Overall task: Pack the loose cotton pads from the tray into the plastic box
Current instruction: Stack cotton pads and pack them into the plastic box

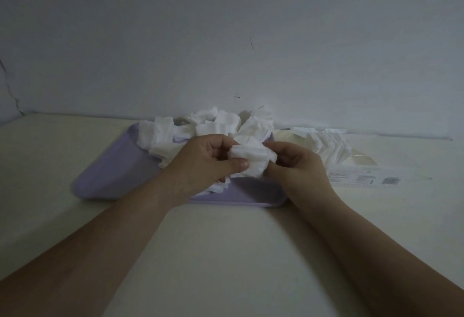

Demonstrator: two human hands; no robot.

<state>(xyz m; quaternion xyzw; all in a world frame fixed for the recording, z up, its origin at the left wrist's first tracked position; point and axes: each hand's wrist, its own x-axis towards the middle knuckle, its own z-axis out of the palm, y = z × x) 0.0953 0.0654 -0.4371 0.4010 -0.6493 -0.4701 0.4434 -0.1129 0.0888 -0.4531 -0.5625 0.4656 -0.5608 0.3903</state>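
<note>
Pale table (226, 254) against a plain wall (226, 27), dim light. Lilac tray (113, 176) sits mid-table, angled, its left half bare, its right and far side heaped with loose cotton pads (213, 123) — a tumbled white pile, some spilling over the far rim.

Just right of the tray, touching or nearly so, lies the clear plastic box (364, 166), low and flat, printed label along its near wall. A row of pads (329, 148) already stands on edge inside it, at the end nearest the tray; the stretch beyond them looks unfilled, though the clear walls make the far end hard to read.

Both hands meet above the tray's near right corner. Left hand (208, 161) is curled, thumb pressed on top of a small bunch of pads (253, 158); right hand (298, 163) pinches the same bunch from the other side, fingertips hidden behind the cotton. The bunch is lifted clear of the heap and looks crumpled, not squared.

Judgement: gathering step — a handful collected and being straightened between the hands before it goes across. Task partway along; much of the pile remains.

Next move likely calls for aligning the edges into a neat stack, then carrying it right and slotting it upright against the row already in the box without toppling those.
</note>
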